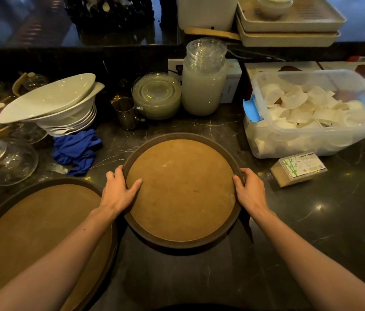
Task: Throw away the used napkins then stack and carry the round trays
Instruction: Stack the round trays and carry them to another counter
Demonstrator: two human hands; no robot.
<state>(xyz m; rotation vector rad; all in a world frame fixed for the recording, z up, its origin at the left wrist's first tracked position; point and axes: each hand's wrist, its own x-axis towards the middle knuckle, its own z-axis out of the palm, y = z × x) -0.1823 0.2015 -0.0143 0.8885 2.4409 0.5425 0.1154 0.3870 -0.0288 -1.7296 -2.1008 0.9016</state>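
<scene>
Both hands are gripping one round tray (180, 189) by its opposite rims. The left hand (118, 191) is clasping the left rim, thumb lying on the tan inner surface and fingers curling over the outside edge. The right hand (250, 190) is clasping the right rim, fingers wrapping the dark edge. The tray's near part is jutting past the dark counter (325, 216) edge toward the person. A second tray (38, 225) is lying under the left forearm, beside the held one. Ahead of the left hand a blue cloth (76, 149) is sitting crumpled below stacked bowls (60, 104). Beyond the right hand a clear bin (311, 108) is holding white papers, with a small box (298, 168) just beside that hand.
</scene>
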